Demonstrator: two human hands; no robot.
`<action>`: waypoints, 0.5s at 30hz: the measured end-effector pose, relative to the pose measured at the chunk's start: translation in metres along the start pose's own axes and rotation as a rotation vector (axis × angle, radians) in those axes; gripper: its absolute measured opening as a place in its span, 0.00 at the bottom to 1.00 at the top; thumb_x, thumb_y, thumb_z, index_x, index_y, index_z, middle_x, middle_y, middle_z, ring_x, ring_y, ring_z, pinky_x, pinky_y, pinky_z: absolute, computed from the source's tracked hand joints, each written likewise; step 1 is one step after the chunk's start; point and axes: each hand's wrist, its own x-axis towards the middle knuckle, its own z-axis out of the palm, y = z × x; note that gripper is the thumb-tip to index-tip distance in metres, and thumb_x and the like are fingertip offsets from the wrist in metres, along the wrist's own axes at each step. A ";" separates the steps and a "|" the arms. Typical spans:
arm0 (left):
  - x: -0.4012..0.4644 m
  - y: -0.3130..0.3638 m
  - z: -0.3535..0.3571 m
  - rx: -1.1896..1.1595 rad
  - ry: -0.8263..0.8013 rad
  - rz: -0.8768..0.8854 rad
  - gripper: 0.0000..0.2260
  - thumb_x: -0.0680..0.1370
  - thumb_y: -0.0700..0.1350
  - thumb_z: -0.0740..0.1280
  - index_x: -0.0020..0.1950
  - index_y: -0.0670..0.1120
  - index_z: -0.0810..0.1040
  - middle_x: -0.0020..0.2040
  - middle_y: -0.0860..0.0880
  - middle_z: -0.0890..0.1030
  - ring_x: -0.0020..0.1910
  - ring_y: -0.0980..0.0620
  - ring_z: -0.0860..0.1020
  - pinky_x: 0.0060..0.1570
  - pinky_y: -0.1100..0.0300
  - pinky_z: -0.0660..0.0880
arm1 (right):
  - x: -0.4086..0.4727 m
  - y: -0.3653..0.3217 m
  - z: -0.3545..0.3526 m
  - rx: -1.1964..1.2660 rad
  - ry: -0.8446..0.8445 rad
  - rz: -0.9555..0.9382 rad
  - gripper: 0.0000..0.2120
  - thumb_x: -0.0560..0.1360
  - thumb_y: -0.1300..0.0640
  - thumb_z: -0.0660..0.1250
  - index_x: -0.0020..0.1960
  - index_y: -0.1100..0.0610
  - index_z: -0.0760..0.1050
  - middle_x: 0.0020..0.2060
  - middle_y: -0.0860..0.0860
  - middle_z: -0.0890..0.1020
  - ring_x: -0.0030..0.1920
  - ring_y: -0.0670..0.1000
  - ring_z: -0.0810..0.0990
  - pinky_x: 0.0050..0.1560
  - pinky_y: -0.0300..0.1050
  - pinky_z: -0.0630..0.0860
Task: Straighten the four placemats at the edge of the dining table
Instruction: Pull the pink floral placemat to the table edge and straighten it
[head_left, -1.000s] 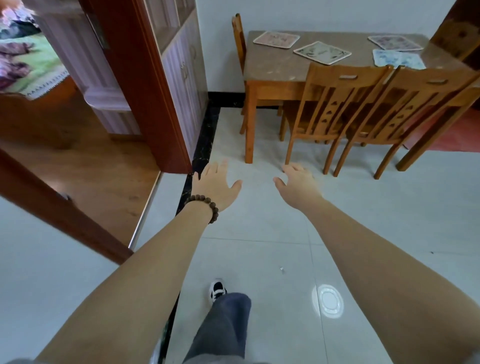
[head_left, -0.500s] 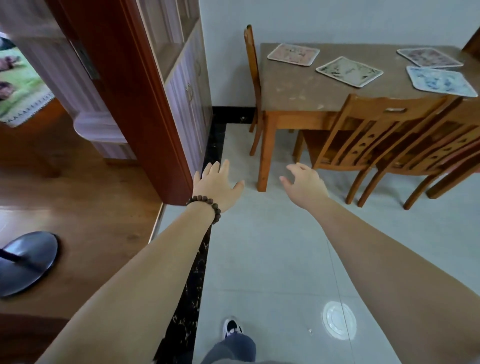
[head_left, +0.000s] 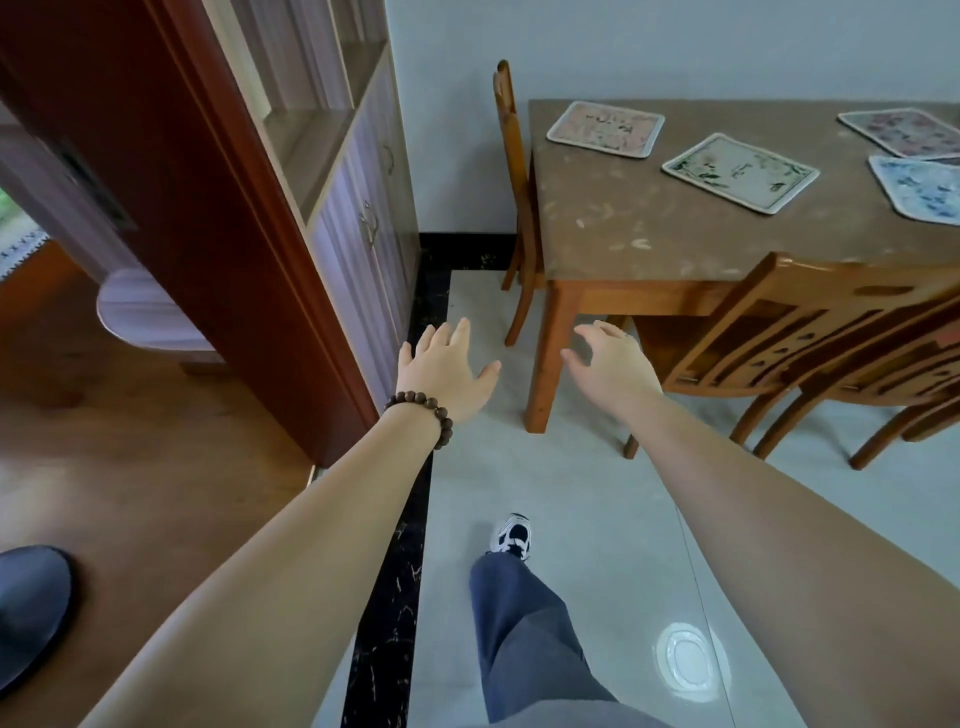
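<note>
A brown dining table stands ahead on the right. Several placemats lie askew on it: a pink one at the far left, a green-leafed one turned diagonally, a blue one and a reddish one at the right, both cut by the frame edge. My left hand, with a bead bracelet at the wrist, is held out over the floor with fingers spread and empty. My right hand hovers in front of the table's near leg, fingers loosely apart, holding nothing.
A wooden chair is pushed in at the table's near side, another chair at its left end. A red-brown door frame and cabinet stand to the left. My leg and shoe are on the tiled floor.
I have walked closer to the table, which now looms larger on the right. Both hands stay stretched out and empty. My foot has stepped forward.
</note>
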 end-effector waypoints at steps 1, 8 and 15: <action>0.023 -0.002 0.000 0.009 0.001 0.007 0.33 0.78 0.62 0.55 0.77 0.47 0.52 0.76 0.46 0.59 0.76 0.45 0.52 0.72 0.44 0.50 | 0.024 0.000 0.000 0.014 0.016 -0.005 0.24 0.79 0.47 0.58 0.73 0.54 0.64 0.74 0.54 0.63 0.74 0.57 0.59 0.71 0.57 0.62; 0.219 -0.008 -0.027 0.082 0.020 0.031 0.32 0.78 0.62 0.54 0.77 0.46 0.53 0.75 0.45 0.62 0.74 0.45 0.58 0.70 0.42 0.57 | 0.220 0.008 -0.026 -0.029 0.035 -0.006 0.17 0.78 0.56 0.61 0.65 0.58 0.72 0.65 0.58 0.73 0.67 0.59 0.67 0.65 0.53 0.67; 0.377 0.014 -0.045 0.064 0.050 0.087 0.32 0.78 0.62 0.55 0.77 0.47 0.54 0.75 0.45 0.61 0.74 0.45 0.56 0.71 0.43 0.55 | 0.369 0.017 -0.064 0.082 0.130 0.035 0.21 0.76 0.49 0.60 0.67 0.56 0.70 0.67 0.56 0.71 0.69 0.59 0.66 0.64 0.53 0.67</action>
